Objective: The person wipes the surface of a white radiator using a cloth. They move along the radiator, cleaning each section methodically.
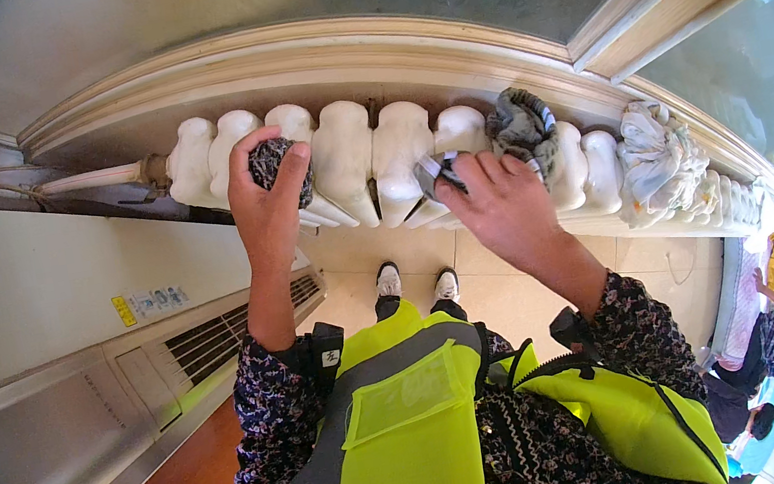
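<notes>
Below me runs a white cast radiator point(340, 144) with rounded column tops. My left hand point(264, 208) is closed around a dark, mottled grey bundle, apparently knitted or cloth point(268, 163), held over the radiator's left part. In my right hand point(501, 197) is a grey, black and white fabric piece point(438, 171), partly hidden by the fingers. Just beyond that hand a crumpled grey striped cloth point(520, 122) lies on the radiator top. Whether it joins the piece in my fingers cannot be made out.
Crumpled whitish plastic bags point(658, 157) rest farther right on the radiator. A pipe point(92, 179) enters at its left end. A large white appliance with a vent grille point(217, 341) stands at left. A wooden window frame point(295, 47) borders the far side. Two people point(771, 344) are at lower right.
</notes>
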`<state>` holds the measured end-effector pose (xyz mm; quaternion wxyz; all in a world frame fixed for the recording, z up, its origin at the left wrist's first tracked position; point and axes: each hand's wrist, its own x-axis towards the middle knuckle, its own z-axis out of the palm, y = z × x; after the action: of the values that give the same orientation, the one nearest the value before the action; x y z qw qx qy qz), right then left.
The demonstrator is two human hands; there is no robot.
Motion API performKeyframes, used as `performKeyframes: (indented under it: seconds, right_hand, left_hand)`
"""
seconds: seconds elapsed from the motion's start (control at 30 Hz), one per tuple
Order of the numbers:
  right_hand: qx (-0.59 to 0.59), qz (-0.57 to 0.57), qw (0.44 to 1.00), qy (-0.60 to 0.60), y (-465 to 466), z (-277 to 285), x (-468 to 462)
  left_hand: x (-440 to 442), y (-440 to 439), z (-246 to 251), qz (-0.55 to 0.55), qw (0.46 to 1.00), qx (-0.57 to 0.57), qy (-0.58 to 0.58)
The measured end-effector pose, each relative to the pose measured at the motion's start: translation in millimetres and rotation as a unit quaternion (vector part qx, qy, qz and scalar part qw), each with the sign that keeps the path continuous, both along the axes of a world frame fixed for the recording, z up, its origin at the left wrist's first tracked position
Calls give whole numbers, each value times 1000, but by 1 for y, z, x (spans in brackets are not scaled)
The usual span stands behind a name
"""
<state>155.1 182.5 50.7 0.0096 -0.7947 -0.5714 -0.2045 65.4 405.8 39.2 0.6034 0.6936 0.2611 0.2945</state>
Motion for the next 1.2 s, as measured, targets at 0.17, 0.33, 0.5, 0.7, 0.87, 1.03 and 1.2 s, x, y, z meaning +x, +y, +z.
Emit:
performKeyframes:
  seconds: [0.17, 0.33, 0.5, 0.7, 0.87, 1.03, 1.2]
  right_hand:
    - [-11, -36, 999, -15, 11, -10, -8]
    - [-11, -131, 991, 12, 36, -5, 0]
    - [3, -143, 987, 66, 36, -3, 1]
    - [66, -56, 995, 53, 38, -2, -14]
    - [19, -54, 994, 98, 35, -2, -10]
    - [1, -72, 997, 11, -16, 2, -3]
    - [22, -131, 991, 32, -13, 10, 19]
  left_hand:
    - [2, -3, -1, 1, 1000, 6, 16]
    - [10, -4, -8, 1, 996, 85, 27]
    - [15, -10, -12, 10, 989, 146, 36]
    - [19, -14, -8, 10, 973, 228, 32]
    - [19, -14, -4, -2, 973, 227, 43]
    - [18, -14, -5, -4, 973, 228, 28]
    - [17, -14, -7, -6, 975, 223, 13]
